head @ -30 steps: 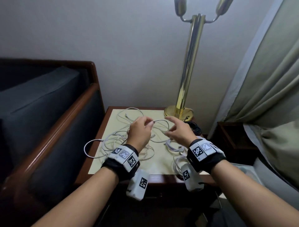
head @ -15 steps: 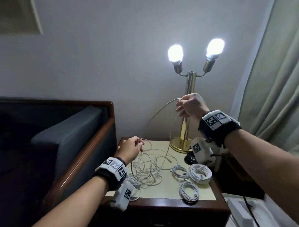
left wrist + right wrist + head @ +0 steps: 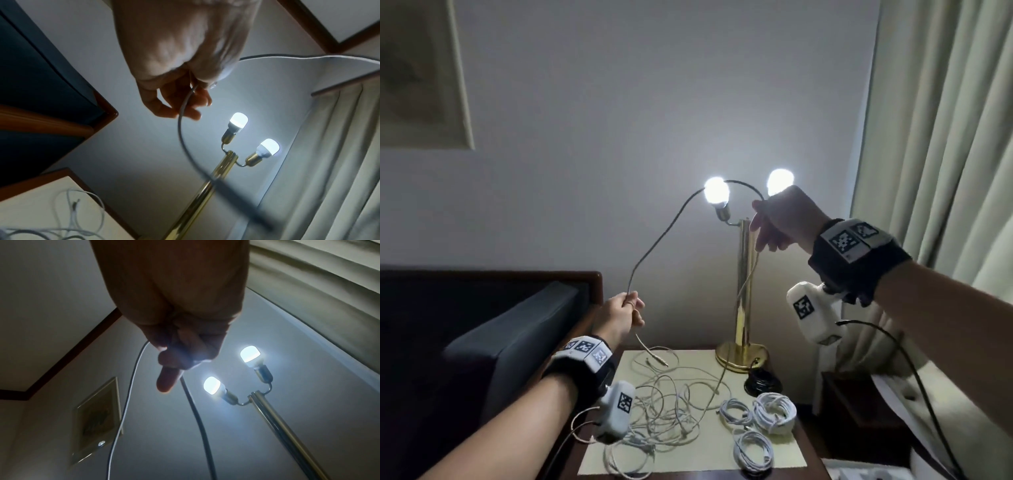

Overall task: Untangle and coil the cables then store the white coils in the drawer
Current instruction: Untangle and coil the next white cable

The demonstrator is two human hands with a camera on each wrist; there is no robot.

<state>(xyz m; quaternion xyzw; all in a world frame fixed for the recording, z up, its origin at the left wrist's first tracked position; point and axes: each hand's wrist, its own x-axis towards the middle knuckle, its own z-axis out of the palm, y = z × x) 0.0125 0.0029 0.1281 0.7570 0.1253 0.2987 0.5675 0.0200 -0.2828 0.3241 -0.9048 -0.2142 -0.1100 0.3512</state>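
Cable, thin white (image 3: 661,240), was pinched by left hand (image 3: 619,317) and right hand (image 3: 784,219) above the white tangle (image 3: 667,407), probably lifted to free it.

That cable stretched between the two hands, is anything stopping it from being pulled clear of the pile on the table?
Yes. From the right hand the cable drops into the loose tangle on the table, where other strands cross it. The left hand pinches its other part; that end hangs free.
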